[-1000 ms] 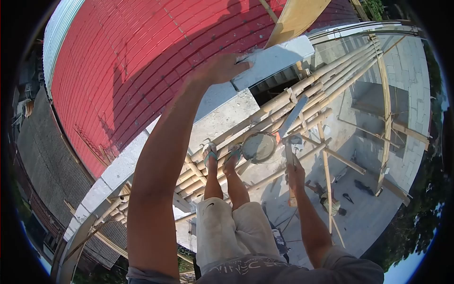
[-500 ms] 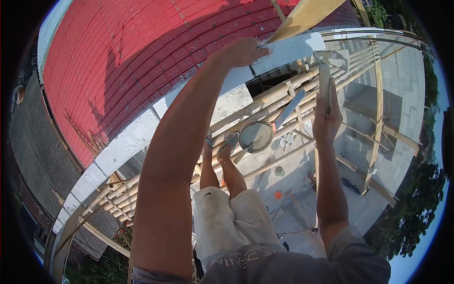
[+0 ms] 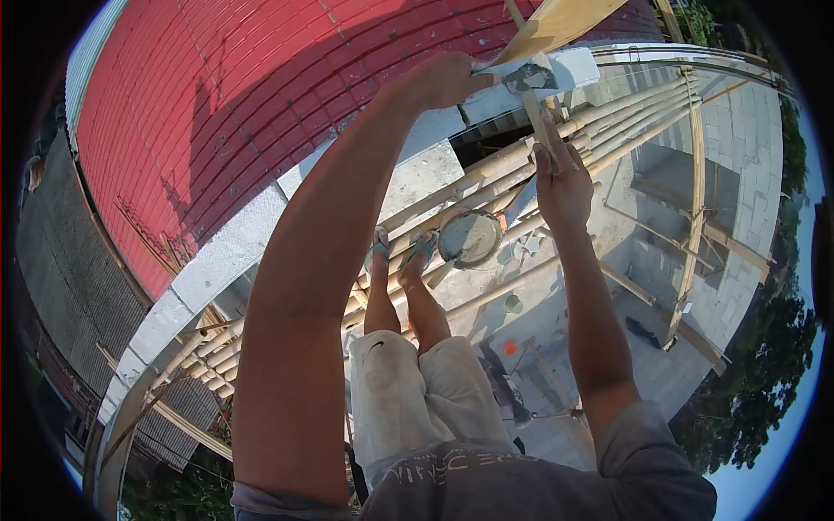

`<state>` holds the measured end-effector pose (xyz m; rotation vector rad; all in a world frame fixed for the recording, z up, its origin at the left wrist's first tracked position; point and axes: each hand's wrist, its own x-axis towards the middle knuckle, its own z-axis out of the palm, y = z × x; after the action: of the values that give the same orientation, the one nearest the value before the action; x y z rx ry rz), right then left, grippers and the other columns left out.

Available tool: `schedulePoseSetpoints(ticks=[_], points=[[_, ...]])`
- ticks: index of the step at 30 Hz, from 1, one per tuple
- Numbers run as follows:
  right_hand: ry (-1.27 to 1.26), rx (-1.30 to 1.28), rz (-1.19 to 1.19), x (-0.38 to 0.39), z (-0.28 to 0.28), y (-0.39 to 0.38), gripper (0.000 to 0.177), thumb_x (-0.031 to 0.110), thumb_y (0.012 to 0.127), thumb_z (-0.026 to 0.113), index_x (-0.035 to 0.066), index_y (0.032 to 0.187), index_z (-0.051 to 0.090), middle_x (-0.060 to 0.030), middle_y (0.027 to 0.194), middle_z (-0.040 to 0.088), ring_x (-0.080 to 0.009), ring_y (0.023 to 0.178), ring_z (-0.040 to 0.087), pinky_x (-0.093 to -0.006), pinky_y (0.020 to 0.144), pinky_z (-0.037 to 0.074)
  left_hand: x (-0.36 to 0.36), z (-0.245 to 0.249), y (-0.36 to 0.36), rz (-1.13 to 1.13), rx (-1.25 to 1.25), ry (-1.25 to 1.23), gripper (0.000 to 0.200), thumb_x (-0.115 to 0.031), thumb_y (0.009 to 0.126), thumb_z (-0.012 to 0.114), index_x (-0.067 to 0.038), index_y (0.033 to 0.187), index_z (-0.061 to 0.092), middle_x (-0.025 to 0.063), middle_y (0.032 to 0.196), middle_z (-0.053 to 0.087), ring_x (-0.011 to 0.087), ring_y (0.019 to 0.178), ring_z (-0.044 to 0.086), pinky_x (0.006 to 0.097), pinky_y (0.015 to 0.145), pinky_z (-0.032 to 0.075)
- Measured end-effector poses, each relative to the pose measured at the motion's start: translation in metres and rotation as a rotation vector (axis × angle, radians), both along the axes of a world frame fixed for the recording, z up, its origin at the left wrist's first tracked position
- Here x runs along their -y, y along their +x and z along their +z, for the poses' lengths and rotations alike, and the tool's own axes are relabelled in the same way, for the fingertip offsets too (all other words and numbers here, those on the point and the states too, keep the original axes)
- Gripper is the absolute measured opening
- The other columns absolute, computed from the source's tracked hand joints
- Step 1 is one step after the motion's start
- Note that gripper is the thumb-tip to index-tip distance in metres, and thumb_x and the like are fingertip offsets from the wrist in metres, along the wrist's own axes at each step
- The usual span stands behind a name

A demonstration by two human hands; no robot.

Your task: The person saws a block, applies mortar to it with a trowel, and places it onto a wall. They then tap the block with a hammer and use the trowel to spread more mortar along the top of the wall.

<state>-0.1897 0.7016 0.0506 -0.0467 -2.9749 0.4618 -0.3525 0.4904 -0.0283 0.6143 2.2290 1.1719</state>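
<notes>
My right hand (image 3: 565, 187) is closed around the handle of a trowel (image 3: 536, 117). Grey mortar sits on the trowel's blade, which is over the white block (image 3: 576, 69) on top of the wall; whether it touches cannot be told. My left hand (image 3: 447, 80) grips the near left end of that same block, its fingers partly hidden from view. Below, beside my feet, stands a round bucket of grey mortar (image 3: 470, 239). A saw blade (image 3: 521, 201) lies just right of the bucket, partly hidden behind my right wrist.
I stand on bamboo poles (image 3: 486, 193) high above a concrete floor (image 3: 556, 304). A red tiled roof (image 3: 234, 113) slopes beyond the block wall (image 3: 226, 252). A yellowish board (image 3: 565, 26) rises behind the block. An upright timber pole (image 3: 695, 200) stands to the right.
My right hand has moved left and slightly up, bringing the trowel from right of the block to over it. My left hand stays at the block, slightly higher in view.
</notes>
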Motion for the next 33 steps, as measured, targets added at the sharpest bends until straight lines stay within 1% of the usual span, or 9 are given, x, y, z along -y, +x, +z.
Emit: schedulePoseSetpoints(ticks=[4, 7, 12, 15, 20, 24, 27, 30, 33], points=[[-0.052, -0.142, 0.041, -0.002, -0.003, 0.003, 0.049, 0.026, 0.101, 0.063, 0.037, 0.147, 0.053, -0.0090, 0.097, 0.070, -0.0291, 0.078, 0.072, -0.0415, 0.063, 0.057, 0.001, -0.002, 0.000, 0.004, -0.042, 0.029, 0.052, -0.049, 0.101, 0.056, -0.006, 0.128, 0.068, 0.0229, 0.099, 0.073, 0.0367, 0.093, 0.069, 0.0446, 0.088, 0.051], [0.082, 0.006, 0.016, -0.006, -0.002, 0.004, 0.048, 0.027, 0.100, 0.063, 0.037, 0.147, 0.054, -0.0079, 0.096, 0.070, -0.0288, 0.076, 0.071, -0.0424, 0.061, 0.057, 0.000, -0.002, 0.001, -0.006, -0.026, -0.001, 0.051, -0.049, 0.102, 0.055, -0.007, 0.127, 0.069, 0.0222, 0.098, 0.073, 0.0369, 0.093, 0.069, 0.0450, 0.091, 0.051], [0.031, -0.069, 0.038, -0.006, -0.001, 0.004, 0.048, 0.027, 0.100, 0.064, 0.036, 0.147, 0.054, -0.0081, 0.095, 0.069, -0.0282, 0.075, 0.071, -0.0421, 0.061, 0.056, 0.000, -0.004, -0.001, -0.036, -0.080, -0.059, 0.051, -0.050, 0.103, 0.051, -0.010, 0.130, 0.068, 0.0195, 0.094, 0.073, 0.0376, 0.095, 0.069, 0.0478, 0.113, 0.039], [0.004, -0.077, 0.045, -0.002, -0.004, 0.000, 0.048, 0.025, 0.100, 0.065, 0.033, 0.146, 0.056, -0.0085, 0.093, 0.068, -0.0271, 0.073, 0.070, -0.0409, 0.062, 0.056, 0.001, -0.005, 0.001, -0.019, -0.089, -0.046, 0.051, -0.050, 0.103, 0.051, -0.010, 0.130, 0.068, 0.0183, 0.091, 0.073, 0.0369, 0.095, 0.069, 0.0494, 0.118, 0.033], [-0.168, -0.132, 0.025, 0.004, -0.005, 0.010, 0.048, 0.023, 0.099, 0.066, 0.030, 0.145, 0.057, -0.0072, 0.088, 0.066, -0.0246, 0.070, 0.066, -0.0377, 0.064, 0.055, 0.007, 0.011, 0.007, -0.017, -0.037, -0.022, 0.054, -0.050, 0.103, 0.052, -0.006, 0.130, 0.068, 0.0198, 0.096, 0.074, 0.0325, 0.098, 0.070, 0.0420, 0.107, 0.044], [-0.095, -0.202, -0.065, -0.004, -0.002, 0.007, 0.046, 0.023, 0.100, 0.065, 0.029, 0.145, 0.057, -0.0078, 0.092, 0.067, -0.0268, 0.072, 0.067, -0.0392, 0.065, 0.056, 0.010, 0.010, 0.004, -0.018, -0.002, 0.042, 0.059, -0.051, 0.102, 0.055, -0.002, 0.133, 0.065, 0.0210, 0.103, 0.074, 0.0282, 0.100, 0.069, 0.0361, 0.094, 0.050], [-0.052, -0.246, -0.135, -0.027, -0.003, -0.015, 0.044, 0.025, 0.101, 0.062, 0.028, 0.144, 0.058, -0.0096, 0.098, 0.069, -0.0290, 0.078, 0.069, -0.0403, 0.066, 0.056, 0.010, -0.005, 0.006, 0.024, -0.111, 0.146, 0.061, -0.052, 0.101, 0.056, -0.001, 0.133, 0.065, 0.0187, 0.106, 0.075, 0.0268, 0.098, 0.070, 0.0379, 0.093, 0.051], [0.004, -0.107, -0.203, -0.045, -0.003, -0.036, 0.041, 0.031, 0.102, 0.057, 0.029, 0.144, 0.057, -0.0132, 0.114, 0.069, -0.0345, 0.095, 0.070, -0.0457, 0.081, 0.056, 0.014, 0.005, 0.005, 0.035, 0.015, 0.089, 0.056, -0.053, 0.101, 0.056, -0.006, 0.128, 0.069, 0.0209, 0.100, 0.074, 0.0311, 0.093, 0.070, 0.0426, 0.090, 0.052], [0.049, -0.022, -0.250, -0.056, -0.022, -0.045, 0.040, 0.031, 0.098, 0.062, 0.020, 0.137, 0.063, -0.0154, 0.107, 0.072, -0.0367, 0.089, 0.070, -0.0461, 0.079, 0.056, 0.015, 0.025, 0.004, 0.007, 0.093, -0.043, 0.062, -0.052, 0.101, 0.057, -0.001, 0.135, 0.063, 0.0162, 0.108, 0.074, 0.0245, 0.098, 0.070, 0.0360, 0.091, 0.052]])
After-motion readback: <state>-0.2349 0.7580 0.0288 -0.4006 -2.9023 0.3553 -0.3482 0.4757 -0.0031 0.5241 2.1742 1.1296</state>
